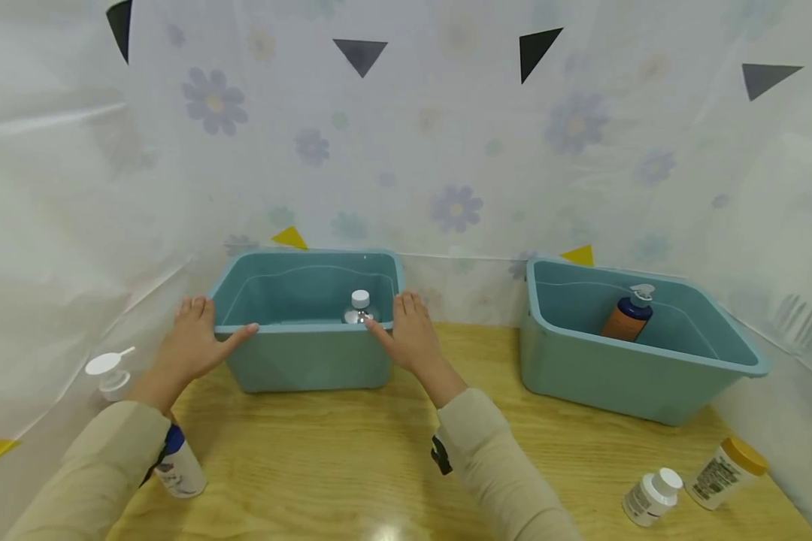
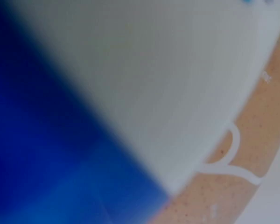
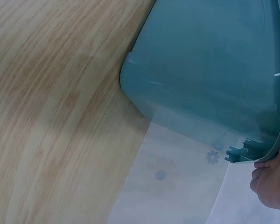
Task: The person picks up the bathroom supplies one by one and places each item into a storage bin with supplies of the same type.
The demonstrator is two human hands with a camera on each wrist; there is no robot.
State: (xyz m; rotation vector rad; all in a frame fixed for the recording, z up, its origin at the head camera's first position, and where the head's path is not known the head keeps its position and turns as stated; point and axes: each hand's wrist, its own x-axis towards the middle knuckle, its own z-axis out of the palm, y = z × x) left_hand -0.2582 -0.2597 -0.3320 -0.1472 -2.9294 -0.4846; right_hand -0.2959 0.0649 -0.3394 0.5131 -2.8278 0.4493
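Gripped the teal plastic tub (image 1: 311,361) by its near corners with the fingers of the left hand (image 1: 191,342) and the right hand (image 1: 413,334), laying thumbs on the front rim. Had it standing on the table (image 1: 311,458), directly between the fingers. Judged it light, stiff and slippery, probably best held beneath the lipped rim. Saw a clear, white-capped bottle (image 1: 360,306) inside, just beside the right thumb, liable to topple under tilting.
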